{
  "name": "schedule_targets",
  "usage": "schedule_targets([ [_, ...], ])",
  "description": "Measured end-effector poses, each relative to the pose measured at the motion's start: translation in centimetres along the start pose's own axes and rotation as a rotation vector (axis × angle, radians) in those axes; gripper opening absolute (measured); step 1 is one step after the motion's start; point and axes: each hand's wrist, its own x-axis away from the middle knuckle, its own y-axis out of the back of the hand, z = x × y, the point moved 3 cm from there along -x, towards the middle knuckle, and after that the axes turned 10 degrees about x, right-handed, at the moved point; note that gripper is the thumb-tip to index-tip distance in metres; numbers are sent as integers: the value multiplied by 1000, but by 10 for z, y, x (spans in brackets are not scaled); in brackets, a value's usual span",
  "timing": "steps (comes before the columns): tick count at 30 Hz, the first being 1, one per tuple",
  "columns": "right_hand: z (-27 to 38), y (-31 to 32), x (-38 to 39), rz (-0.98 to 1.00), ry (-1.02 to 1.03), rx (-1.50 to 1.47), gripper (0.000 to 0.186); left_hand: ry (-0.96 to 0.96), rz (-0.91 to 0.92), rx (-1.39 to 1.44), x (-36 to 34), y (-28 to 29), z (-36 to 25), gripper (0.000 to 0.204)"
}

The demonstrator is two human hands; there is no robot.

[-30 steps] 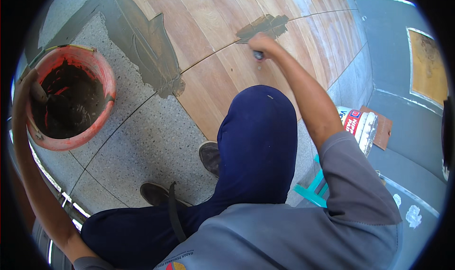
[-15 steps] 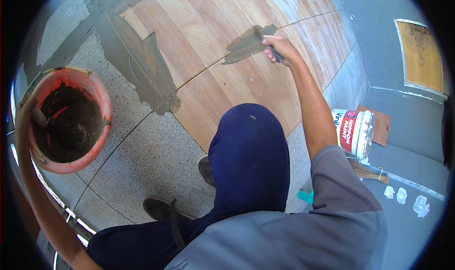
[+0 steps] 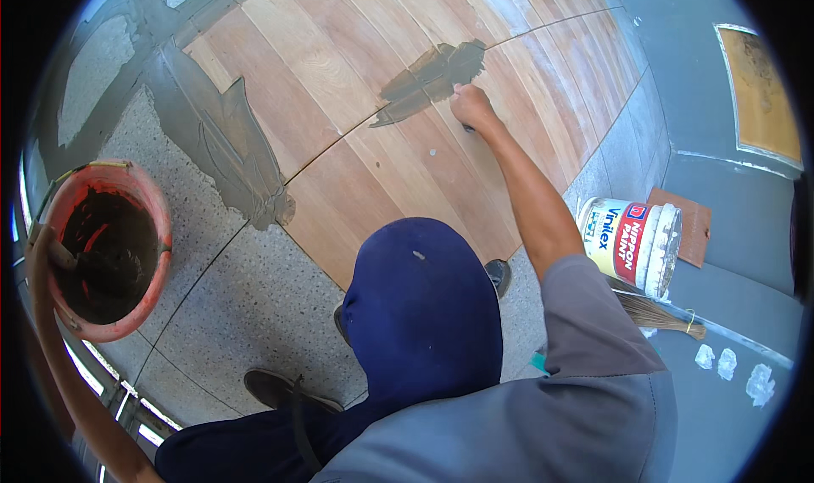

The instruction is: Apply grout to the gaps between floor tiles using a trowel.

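Here, right hand [image 3: 472, 107] wrapped round dark handle [image 3: 468, 128]; left hand [image 3: 40, 240] at bucket [image 3: 127, 180], grip unclear

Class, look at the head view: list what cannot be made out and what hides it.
All in the head view:
Tool in the right hand: the fist covers all but some dark handle.
Red bucket: dark wet mix covers its inside bottom.
Left hand: dim and small at the bucket's rim; fingers cannot be told apart.
Teal object: mostly behind the right sleeve.
Stick bundle: partly hidden by the sleeve.
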Motion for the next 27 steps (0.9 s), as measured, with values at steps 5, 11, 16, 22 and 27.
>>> schedule_targets([
  [5, -32, 57, -49, 237, 92, 120, 28, -5, -14, -11, 4, 0, -4, 25],
  [11, -56, 57, -106, 257, -368, -177, 24, -6, -18, -36, 6, 3, -5, 25],
  [16, 49, 27, -18, 230, -145, -136, 22, 3, -22, -56, -3, 13, 2, 25],
  [22, 172, 18, 92, 288, 22, -117, 25, -13, 98, -110, -7, -8, -10, 28],
  [27, 253, 91, 123, 441, 416, -229, 30, -300, 130, -295, 26, -37, -44, 35],
])
